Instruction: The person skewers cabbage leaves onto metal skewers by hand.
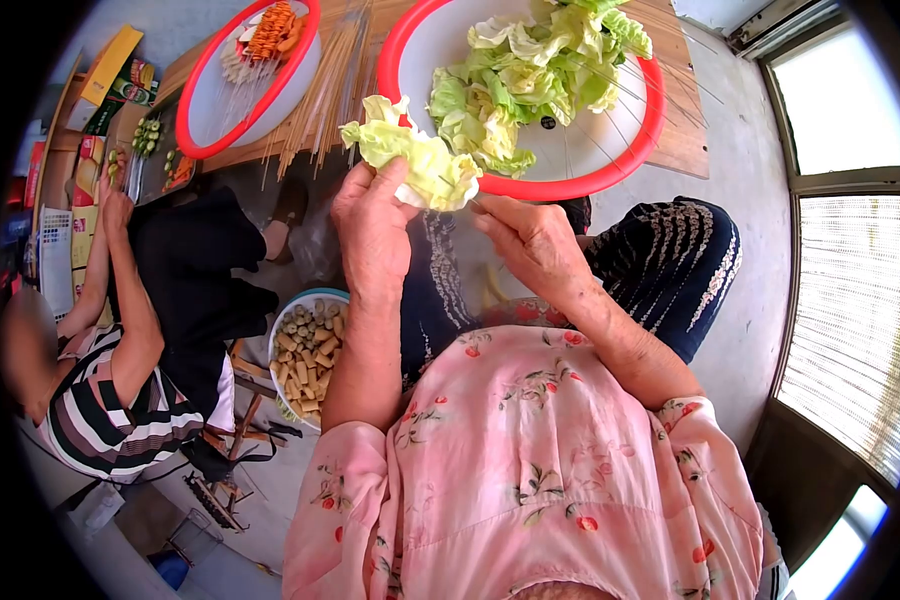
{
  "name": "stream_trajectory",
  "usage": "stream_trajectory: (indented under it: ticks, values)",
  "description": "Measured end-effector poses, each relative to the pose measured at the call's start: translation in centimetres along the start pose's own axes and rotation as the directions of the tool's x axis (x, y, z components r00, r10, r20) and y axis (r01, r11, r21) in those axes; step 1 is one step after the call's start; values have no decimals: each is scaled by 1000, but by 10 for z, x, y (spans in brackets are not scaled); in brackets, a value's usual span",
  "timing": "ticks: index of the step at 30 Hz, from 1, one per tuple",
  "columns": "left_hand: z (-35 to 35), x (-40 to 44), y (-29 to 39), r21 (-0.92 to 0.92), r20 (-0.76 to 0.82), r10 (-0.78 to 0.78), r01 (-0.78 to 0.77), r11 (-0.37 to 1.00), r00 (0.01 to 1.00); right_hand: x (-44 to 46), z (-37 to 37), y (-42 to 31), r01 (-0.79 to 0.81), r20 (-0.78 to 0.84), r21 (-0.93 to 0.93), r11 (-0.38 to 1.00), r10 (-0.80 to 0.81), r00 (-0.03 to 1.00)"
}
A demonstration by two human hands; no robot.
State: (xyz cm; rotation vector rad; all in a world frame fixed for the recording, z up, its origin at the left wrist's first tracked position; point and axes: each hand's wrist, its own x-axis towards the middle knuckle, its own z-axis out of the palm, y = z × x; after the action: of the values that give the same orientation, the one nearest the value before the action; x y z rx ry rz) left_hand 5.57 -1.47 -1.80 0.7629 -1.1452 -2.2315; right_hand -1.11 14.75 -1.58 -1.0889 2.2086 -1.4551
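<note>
My left hand (372,225) is closed on a bunch of pale green lettuce leaves (425,165), its thumb pressed against them. Close to the right end of these leaves, my right hand (535,240) is pinched; whatever lies between its fingertips is too small to make out. Beyond both hands, a white basin with a red rim (610,180) holds more lettuce (530,85). Thin skewers stick out from that lettuce toward the basin's right side.
Bare bamboo skewers (330,90) lie on the wooden table beside a second red-rimmed basin (192,135) with orange and white skewered food. Below stands a tub of cut tan pieces (310,360). At left, a seated person (120,390) handles green food over a tray.
</note>
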Motion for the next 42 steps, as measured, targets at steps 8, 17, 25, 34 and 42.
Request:
stream_trajectory:
  ticks: [8,17,25,34,42]
  values:
    - [2,-2,2,-37,1,-52,52,998,999,-23,0,12,-69,-28,37,997,70,997]
    - [3,0,3,-8,-20,-100,100,995,995,-24,4,13,-44,-70,63,997,49,996]
    - [4,-3,-5,18,-4,-61,61,998,998,-27,2,9,-102,-65,164,981,114,991]
    - [8,-6,-7,19,6,-14,13,1000,1000,-23,4,5,-290,21,228,930,293,956]
    - [4,-3,-5,40,34,-41,39,998,999,-16,15,14,-78,-112,191,979,100,989]
